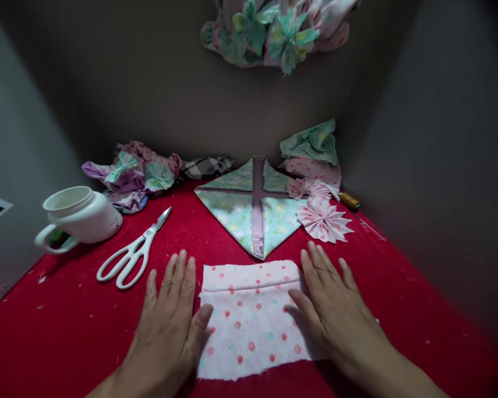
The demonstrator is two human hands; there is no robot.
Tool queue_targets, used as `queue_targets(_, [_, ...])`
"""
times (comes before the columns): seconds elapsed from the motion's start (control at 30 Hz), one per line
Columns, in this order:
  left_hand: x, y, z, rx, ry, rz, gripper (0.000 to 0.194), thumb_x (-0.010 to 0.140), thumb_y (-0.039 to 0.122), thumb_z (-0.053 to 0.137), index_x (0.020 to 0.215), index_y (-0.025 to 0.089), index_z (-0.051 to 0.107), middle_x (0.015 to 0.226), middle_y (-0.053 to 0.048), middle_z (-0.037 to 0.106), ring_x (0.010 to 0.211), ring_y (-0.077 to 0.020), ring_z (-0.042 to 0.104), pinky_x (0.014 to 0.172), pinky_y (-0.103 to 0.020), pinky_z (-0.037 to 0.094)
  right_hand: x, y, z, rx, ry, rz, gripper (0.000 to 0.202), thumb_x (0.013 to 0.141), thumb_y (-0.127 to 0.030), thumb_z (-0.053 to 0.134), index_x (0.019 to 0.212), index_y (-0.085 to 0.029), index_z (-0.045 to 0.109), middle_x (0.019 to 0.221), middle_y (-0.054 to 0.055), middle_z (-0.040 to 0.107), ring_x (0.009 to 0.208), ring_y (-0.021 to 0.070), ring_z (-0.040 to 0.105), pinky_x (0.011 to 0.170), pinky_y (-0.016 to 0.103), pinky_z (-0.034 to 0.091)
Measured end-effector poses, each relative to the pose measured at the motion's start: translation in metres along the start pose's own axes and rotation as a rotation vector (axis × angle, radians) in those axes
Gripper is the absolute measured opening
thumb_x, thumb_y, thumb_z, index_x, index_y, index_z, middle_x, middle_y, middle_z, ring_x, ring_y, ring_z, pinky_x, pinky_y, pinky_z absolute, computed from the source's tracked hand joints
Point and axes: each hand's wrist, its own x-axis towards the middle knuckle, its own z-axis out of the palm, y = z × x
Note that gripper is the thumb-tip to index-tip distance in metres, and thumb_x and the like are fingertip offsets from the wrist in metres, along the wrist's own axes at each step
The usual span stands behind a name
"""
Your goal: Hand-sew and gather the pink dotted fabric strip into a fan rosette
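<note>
Matt floral cloth (249, 323); 1 glossy white mug (87, 218), probably ceramic; scissors (133, 251) metal-bladed.

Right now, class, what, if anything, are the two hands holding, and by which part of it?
Nothing is held: the left hand and the right hand are open, palms down, at opposite sides of the flower-print cloth, each thumb over its edge.

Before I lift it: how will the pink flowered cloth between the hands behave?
The flowered cloth will probably hang floppy, since it looks thin and its lower edge is wavy. It is likely light, being one small piece. The folded strip along its far edge may flop open, as no stitching shows there.
</note>
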Motion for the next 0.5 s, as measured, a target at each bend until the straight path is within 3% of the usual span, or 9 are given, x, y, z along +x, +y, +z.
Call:
queue_targets(0.07, [0.012, 0.009, -0.014, -0.102, 0.037, 0.086, 0.061, 0.091, 0.036, 0.023, 0.139, 0.007, 0.002, 0.146, -0.016, 0.01, 0.133, -0.029, 0.008, 0.104, -0.049, 0.016, 0.003, -0.016, -0.011, 0.084, 0.067, -0.162, 0.049, 0.089, -0.027, 0.029, 0.128, -0.001, 0.041, 0.137, 0.021, 0.034, 0.128, 0.03, 0.025, 0.099, 0.05, 0.033])
queue_targets(0.1, [0.019, 0.015, -0.018, -0.16, 0.01, 0.176, 0.061, 0.091, 0.038, 0.023, 0.14, 0.009, 0.001, 0.146, -0.014, 0.008, 0.134, -0.0276, 0.006, 0.106, -0.048, 0.014, 0.005, -0.025, -0.015, 0.143, 0.041, -0.272, 0.048, 0.088, -0.024, 0.03, 0.129, -0.002, 0.04, 0.137, 0.019, 0.035, 0.129, 0.0276, 0.026, 0.1, 0.046, 0.032])
queue_targets(0.17, [0.031, 0.026, -0.019, -0.271, -0.114, 0.33, 0.062, 0.091, 0.04, 0.023, 0.14, 0.011, -0.002, 0.147, -0.011, 0.01, 0.134, -0.0235, 0.006, 0.107, -0.044, 0.014, 0.01, -0.041, -0.015, 0.253, -0.124, -0.397, 0.051, 0.085, -0.022, 0.036, 0.134, -0.005, 0.033, 0.138, 0.016, 0.034, 0.129, 0.0252, 0.027, 0.103, 0.043, 0.03])
queue_targets(0.23, [0.037, 0.034, -0.012, -0.344, -0.245, 0.42, 0.063, 0.091, 0.044, 0.023, 0.14, 0.014, -0.001, 0.146, -0.01, 0.013, 0.134, -0.0211, 0.007, 0.107, -0.042, 0.017, 0.014, -0.051, -0.007, 0.32, -0.224, -0.452, 0.057, 0.083, -0.021, 0.04, 0.137, -0.011, 0.027, 0.139, 0.013, 0.034, 0.128, 0.0256, 0.029, 0.105, 0.048, 0.023])
queue_targets(0.33, [0.036, 0.036, 0.004, -0.355, -0.299, 0.412, 0.067, 0.089, 0.049, 0.027, 0.14, 0.011, 0.007, 0.144, -0.013, 0.015, 0.133, -0.0237, 0.012, 0.106, -0.043, 0.021, 0.014, -0.05, 0.006, 0.321, -0.253, -0.466, 0.063, 0.081, -0.024, 0.043, 0.139, -0.013, 0.021, 0.143, 0.012, 0.025, 0.131, 0.0241, 0.019, 0.107, 0.048, 0.016])
queue_targets(0.43, [0.03, 0.032, 0.013, -0.28, -0.252, 0.351, 0.066, 0.088, 0.049, 0.029, 0.137, 0.005, 0.02, 0.141, -0.02, 0.021, 0.131, -0.0295, 0.018, 0.103, -0.046, 0.026, 0.007, -0.034, 0.013, 0.232, -0.212, -0.381, 0.06, 0.086, -0.029, 0.04, 0.138, -0.006, 0.021, 0.144, 0.016, 0.018, 0.133, 0.0236, 0.011, 0.107, 0.044, 0.019])
queue_targets(0.5, [0.027, 0.03, 0.014, -0.221, -0.228, 0.343, 0.065, 0.088, 0.05, 0.029, 0.134, 0.005, 0.028, 0.138, -0.023, 0.027, 0.128, -0.0334, 0.022, 0.1, -0.05, 0.029, 0.002, -0.02, 0.014, 0.148, -0.196, -0.284, 0.058, 0.089, -0.036, 0.034, 0.137, -0.004, 0.024, 0.143, 0.018, 0.019, 0.132, 0.0256, 0.014, 0.105, 0.046, 0.023])
